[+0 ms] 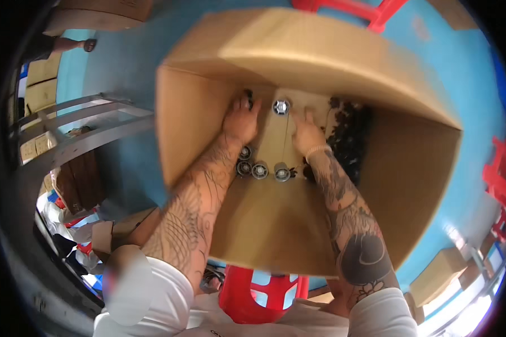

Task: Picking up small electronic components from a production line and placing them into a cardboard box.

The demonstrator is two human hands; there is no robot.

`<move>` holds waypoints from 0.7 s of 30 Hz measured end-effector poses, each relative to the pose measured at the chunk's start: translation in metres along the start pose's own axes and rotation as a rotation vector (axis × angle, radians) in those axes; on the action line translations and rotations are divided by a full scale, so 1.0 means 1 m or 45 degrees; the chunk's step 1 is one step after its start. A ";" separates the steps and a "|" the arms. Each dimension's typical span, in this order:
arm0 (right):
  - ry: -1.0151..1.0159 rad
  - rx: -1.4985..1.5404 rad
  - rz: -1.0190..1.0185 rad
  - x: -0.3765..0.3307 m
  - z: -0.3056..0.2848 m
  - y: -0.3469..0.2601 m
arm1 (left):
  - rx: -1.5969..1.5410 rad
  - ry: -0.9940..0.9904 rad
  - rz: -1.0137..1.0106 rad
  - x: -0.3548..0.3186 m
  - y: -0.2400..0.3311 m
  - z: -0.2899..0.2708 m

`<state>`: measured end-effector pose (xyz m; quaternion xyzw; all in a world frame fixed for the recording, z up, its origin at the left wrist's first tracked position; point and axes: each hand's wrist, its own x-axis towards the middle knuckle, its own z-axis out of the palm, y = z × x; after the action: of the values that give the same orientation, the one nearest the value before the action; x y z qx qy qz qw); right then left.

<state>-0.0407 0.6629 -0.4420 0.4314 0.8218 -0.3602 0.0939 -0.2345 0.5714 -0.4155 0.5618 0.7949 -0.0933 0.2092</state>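
Observation:
Both my hands reach down into a deep cardboard box (275, 224). My left hand (242, 121) is near the box's left inner wall, its fingers closed around a small dark wheel-like part (248, 99), mostly covered by them. My right hand (309, 132) has its fingers stretched apart and holds nothing. Left of its fingertips, a silver spoked wheel (281, 106) lies face up on the box's bottom. Nearer to me are more such wheels: one (282, 174) by itself, and a group (259, 171) beside my left wrist.
A heap of small dark parts (348, 137) fills the box's right side. A red plastic stool (264, 297) is below me; red furniture (376, 14) stands beyond the box. At left is a grey metal frame (84, 135), with another person's hand (89, 45) farther back. Cartons (438, 275) stand at right.

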 end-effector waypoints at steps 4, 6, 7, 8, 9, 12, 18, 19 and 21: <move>0.156 0.047 -0.138 0.053 0.018 -0.032 | 0.231 -0.009 0.186 0.055 -0.031 0.037; 0.150 -0.057 -0.132 0.061 0.039 -0.018 | 0.265 0.022 0.290 0.060 -0.021 0.053; 0.170 -0.193 -0.143 0.060 0.046 -0.007 | 0.228 -0.085 0.263 0.060 -0.009 0.056; 0.161 -0.180 -0.138 0.053 0.051 -0.005 | 0.216 -0.187 0.225 0.057 -0.008 0.052; 0.161 -0.217 -0.183 0.039 0.056 -0.004 | 0.225 -0.202 0.223 0.047 -0.010 0.058; -0.186 -0.236 -0.096 -0.022 0.055 -0.006 | 0.243 -0.085 0.323 0.008 -0.016 0.061; -0.218 0.164 0.384 -0.103 0.092 -0.012 | -0.121 -0.368 0.076 -0.046 0.015 0.066; -0.204 0.112 0.346 -0.105 0.093 -0.010 | -0.320 -0.403 0.003 -0.053 0.026 0.067; -0.188 0.073 0.304 -0.103 0.097 -0.013 | -0.507 -0.438 -0.072 -0.069 0.030 0.069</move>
<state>-0.0027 0.5267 -0.4575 0.5010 0.7448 -0.4006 0.1841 -0.1713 0.4972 -0.4443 0.4629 0.7658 -0.0351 0.4450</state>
